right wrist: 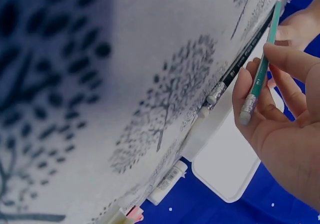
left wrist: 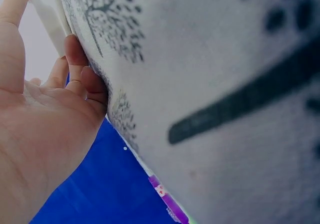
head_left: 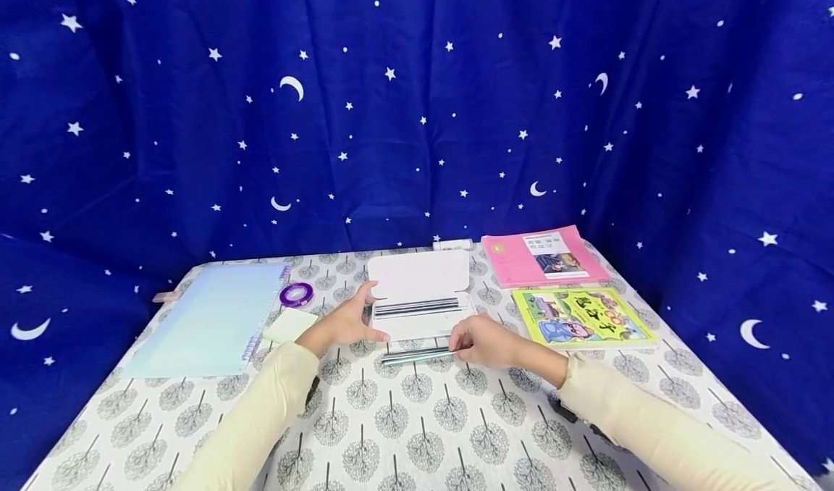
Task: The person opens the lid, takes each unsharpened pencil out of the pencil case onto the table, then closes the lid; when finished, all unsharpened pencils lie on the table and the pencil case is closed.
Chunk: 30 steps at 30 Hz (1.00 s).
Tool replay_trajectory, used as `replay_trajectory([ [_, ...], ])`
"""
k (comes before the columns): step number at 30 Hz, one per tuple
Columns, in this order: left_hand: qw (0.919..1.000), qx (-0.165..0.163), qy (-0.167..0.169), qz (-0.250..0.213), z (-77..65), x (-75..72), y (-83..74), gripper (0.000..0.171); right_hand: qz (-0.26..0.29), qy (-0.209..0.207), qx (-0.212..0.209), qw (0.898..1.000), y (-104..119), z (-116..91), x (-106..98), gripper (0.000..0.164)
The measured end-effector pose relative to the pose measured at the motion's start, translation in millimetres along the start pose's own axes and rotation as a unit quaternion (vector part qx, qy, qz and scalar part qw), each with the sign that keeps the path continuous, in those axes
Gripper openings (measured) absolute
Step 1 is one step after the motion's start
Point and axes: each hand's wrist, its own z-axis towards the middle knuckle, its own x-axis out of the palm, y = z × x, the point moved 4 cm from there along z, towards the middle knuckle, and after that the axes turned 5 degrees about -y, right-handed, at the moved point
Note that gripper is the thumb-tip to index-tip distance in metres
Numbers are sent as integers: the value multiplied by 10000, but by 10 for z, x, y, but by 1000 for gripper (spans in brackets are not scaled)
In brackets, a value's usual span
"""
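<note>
A white pencil case [head_left: 420, 326] lies open with its lid [head_left: 418, 274] tipped back, and several dark and grey pencils [head_left: 417, 307] lie along the far side of its tray. My left hand [head_left: 348, 321] holds the case at its left end, thumb by the near edge and fingers farther back. In front of the case, my right hand [head_left: 485, 341] pinches a green pencil [right wrist: 257, 83] near its eraser end. Dark pencils [right wrist: 240, 63] with pale erasers lie on the tablecloth beside it, partly behind the right fingers.
Left are a pale blue folder [head_left: 202, 321], purple tape roll [head_left: 296, 295] and pale sticky notes [head_left: 289, 325]. Right are a pink book [head_left: 508, 263] and yellow comic-style book [head_left: 583, 316]. A white tube [head_left: 452, 245] lies behind the case. A starry blue curtain [head_left: 417, 114] hangs behind.
</note>
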Motion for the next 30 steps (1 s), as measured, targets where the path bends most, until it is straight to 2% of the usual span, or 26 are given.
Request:
replay_trajectory([
  [8, 10000, 44, -19, -12, 2, -3, 8, 121, -237, -23, -12, 9997, 9, 18, 51, 12],
  [18, 10000, 17, -32, -53, 0, 9, 3, 119, -439, -39, 177, 9989, 28, 53, 54, 13],
  [26, 9999, -10, -18, -104, -6, 13, 2, 120, -406, -21, 51, 9992, -6, 102, 18, 13],
  [30, 9999, 46, -36, -112, 15, 15, 15, 120, -581, -202, -89, 9981, -40, 197, -47, 10],
])
